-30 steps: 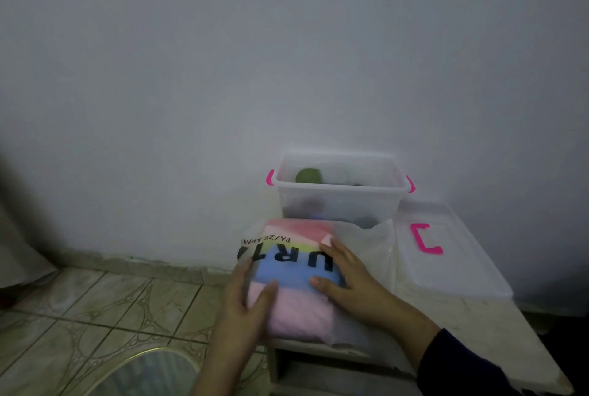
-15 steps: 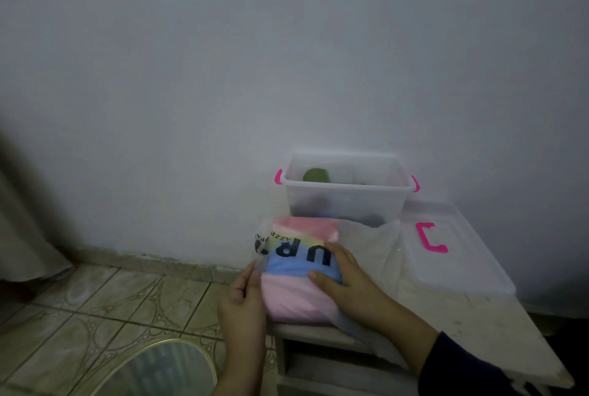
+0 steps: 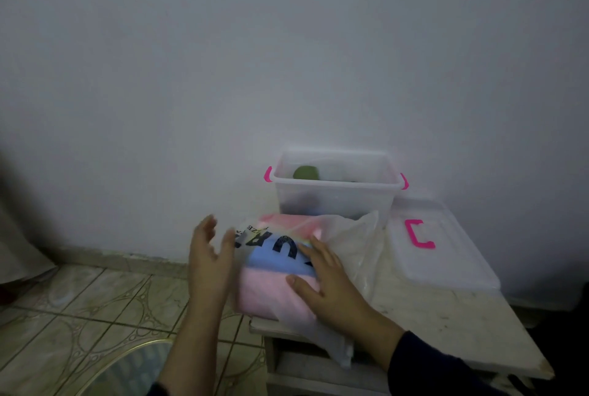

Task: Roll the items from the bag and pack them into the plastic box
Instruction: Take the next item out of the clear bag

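I see the translucent plastic bag (image 3: 347,239) lying on the near left part of the pale, scuffed tabletop (image 3: 446,309), its near end hanging over the front edge. Inside it sits a folded pastel cloth with pink and blue bands and large black letters (image 3: 274,263). My right hand (image 3: 331,281) lies flat on top of the bag, fingers straight and spread, pressing on the cloth through the plastic. My left hand (image 3: 208,255) is at the bag's left edge, fingers extended and relaxed, gripping nothing; it is blurred, so I cannot tell whether it touches the plastic. A dark sleeve (image 3: 446,370) covers the right forearm.

Just behind the bag, against the plain white wall (image 3: 287,61), stands the clear plastic box with pink side latches (image 3: 334,195), uncovered. A round green item (image 3: 306,172) shows inside it near the back left; darker shapes lower in the box are too dim to identify. To the right of the bag, the clear flat lid with a pink clip (image 3: 446,252) rests on the tabletop.

Left of the table is a patterned beige tile floor (image 3: 79,306), and a round glass top with a gold rim (image 3: 127,373) shows at the bottom.
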